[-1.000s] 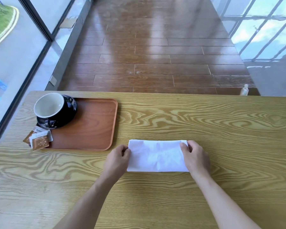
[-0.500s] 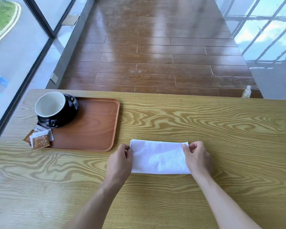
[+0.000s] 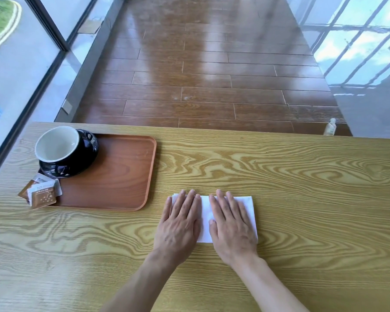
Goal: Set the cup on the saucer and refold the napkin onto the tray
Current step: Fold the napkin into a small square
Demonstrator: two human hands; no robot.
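Both hands have come in from the napkin's ends, where they were pinching its corners half a second ago, and now lie flat on top of it side by side. Left hand rests palm down over the left part, fingers straight and together, fingertips reaching the far edge. Right hand lies the same way over the right part, fingers straight and slightly spread, thumb tucked toward the middle; neither hand grips anything. Between and around them shows the white napkin, folded to a narrower rectangle than before, flat on the table, its right edge and a strip in the middle uncovered. It lies near the tray but off it, just right of the near right corner. Farther left sits the brown tray, with the black saucer on its far left corner, overhanging the rim. On the saucer stands the cup, black outside, white inside, upright and toward the saucer's left side. Several brown and white sachets lie over the tray's near left edge. Beyond the table's far edge, at right, a small clear bottle stands on the wooden floor.
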